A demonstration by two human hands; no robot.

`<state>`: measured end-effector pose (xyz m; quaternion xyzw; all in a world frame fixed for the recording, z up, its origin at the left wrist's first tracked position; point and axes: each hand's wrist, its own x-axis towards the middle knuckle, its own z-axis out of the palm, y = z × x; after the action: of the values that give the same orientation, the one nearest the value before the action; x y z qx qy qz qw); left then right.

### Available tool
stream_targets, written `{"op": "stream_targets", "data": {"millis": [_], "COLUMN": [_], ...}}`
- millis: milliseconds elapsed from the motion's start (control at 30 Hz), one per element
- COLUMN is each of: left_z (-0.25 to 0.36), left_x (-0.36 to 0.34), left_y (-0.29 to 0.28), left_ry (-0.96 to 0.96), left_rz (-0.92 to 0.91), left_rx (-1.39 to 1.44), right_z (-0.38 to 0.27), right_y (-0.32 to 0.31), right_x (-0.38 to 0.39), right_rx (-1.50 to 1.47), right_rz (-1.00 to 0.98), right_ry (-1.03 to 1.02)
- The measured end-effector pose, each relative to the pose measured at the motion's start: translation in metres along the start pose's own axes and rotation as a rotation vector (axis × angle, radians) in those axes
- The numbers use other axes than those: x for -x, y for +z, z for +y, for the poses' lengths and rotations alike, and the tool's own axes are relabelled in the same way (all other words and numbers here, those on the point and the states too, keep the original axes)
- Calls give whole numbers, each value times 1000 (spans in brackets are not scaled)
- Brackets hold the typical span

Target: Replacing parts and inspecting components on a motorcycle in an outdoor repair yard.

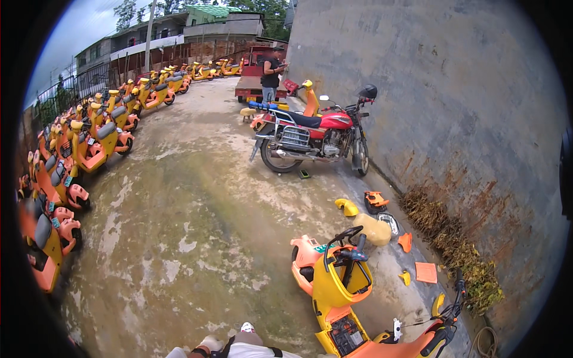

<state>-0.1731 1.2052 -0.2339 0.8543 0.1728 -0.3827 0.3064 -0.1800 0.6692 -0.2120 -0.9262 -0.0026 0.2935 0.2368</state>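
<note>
Yard: stained concrete (179,238), tall grey wall (453,77) on the right, row of parked scooters (101,143) on the left, red motorcycle (328,128) ahead.
Scooter: stripped yellow-and-orange scooter (328,289) at lower right, just in front of the person; no seat on it, floor bay (347,335) uncovered.
Left hand: left hand (211,343) low at the bottom edge, looks gloved, apart from the scooter; fingers unclear, can't tell if it grips anything.
Right hand: out of sight, can't tell.
Weight: likely heavy, frame stiff; could tip if pulled from one side.
Grab points: black handlebar (458,298) and black loop (326,256) look solid; I'd skip the thin shell edges.
Loose panels: orange square panel (426,272), yellow curved cover (346,207) by the wall. Probably light, slick, crack-prone; hold by opposite edges.
</note>
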Motion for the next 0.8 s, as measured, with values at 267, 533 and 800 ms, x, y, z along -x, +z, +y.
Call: {"op": "stream_targets", "data": {"millis": [267, 533, 800], "left_z": [44, 12, 26], "left_x": [-71, -115, -125], "left_y": [-111, -124, -171], "left_ry": [-91, -74, -386], "left_rz": [206, 63, 45], "left_rx": [200, 197, -114], "right_z": [-179, -230, -183], "right_y": [-154, -306, -413], "right_x": [-165, -298, -427], "right_rx": [-183, -461, -633], "right_rz": [352, 1107, 1295], "right_ry": [120, 163, 322]}}
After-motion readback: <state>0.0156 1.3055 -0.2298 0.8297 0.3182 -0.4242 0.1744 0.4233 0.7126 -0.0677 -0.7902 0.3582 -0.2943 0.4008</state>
